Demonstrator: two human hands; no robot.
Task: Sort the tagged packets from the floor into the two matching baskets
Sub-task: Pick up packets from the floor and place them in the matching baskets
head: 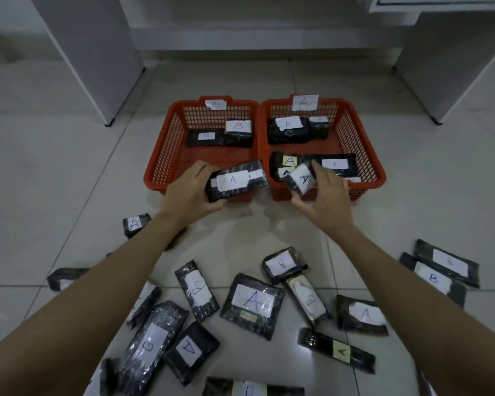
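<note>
While hands grip glossy wrapped packets, mesh baskets wait.

1. Floor: pale glossy tiles with thin grout lines
2. Two red baskets stand on it side by side, touching: left basket and right basket
3. Black wrapped packets lie loose on the tiles nearer the camera, most with a white tag
4. Among them: A packet in the middle, B packet just to its left, small A packet off to the left alone
5. Two long packets overlap at the right
6. White furniture legs stand on the floor behind the baskets
</note>
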